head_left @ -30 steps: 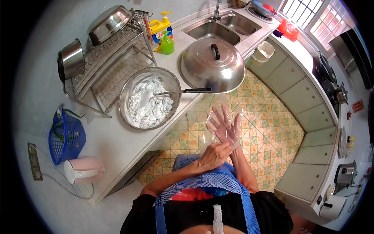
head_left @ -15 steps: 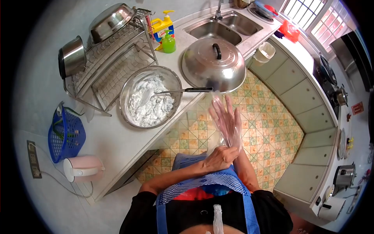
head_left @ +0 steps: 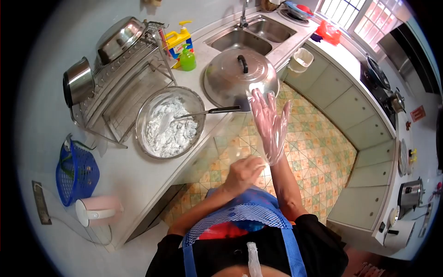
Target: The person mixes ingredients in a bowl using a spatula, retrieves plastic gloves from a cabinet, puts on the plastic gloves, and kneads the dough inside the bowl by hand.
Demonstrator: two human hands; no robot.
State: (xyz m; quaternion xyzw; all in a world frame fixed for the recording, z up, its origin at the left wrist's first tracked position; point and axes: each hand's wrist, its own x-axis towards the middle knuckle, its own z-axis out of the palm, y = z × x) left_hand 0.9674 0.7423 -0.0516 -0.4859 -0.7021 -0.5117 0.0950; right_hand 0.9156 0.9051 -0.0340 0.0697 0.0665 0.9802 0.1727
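Observation:
My right hand (head_left: 266, 122) wears a clear plastic glove (head_left: 275, 145) and reaches forward over the floor, fingers stretched out and holding nothing. Just left of that wrist, my left hand (head_left: 244, 174) is closed, its fingertips pinching the glove's cuff edge. Ahead and to the left, a metal bowl (head_left: 139, 130) on the counter contains a white, clumpy, floury mix (head_left: 161, 138). A utensil with a black handle (head_left: 224, 110) leans in the bowl, its handle over the rim. Beyond my right fingertips lies a large domed metal lid (head_left: 221, 76).
A wire dish rack (head_left: 121, 102) with metal pots stands left of the bowl. Along the counter are a green pump bottle (head_left: 188, 60), a yellow jug (head_left: 177, 40), a blue basket (head_left: 78, 173), a pink kettle (head_left: 99, 211) and a double sink (head_left: 240, 41).
My right hand has moved forward, its gloved fingers now overlapping the lid. My left hand has shifted left and forward, away from the right wrist. The whole view has tilted slightly.

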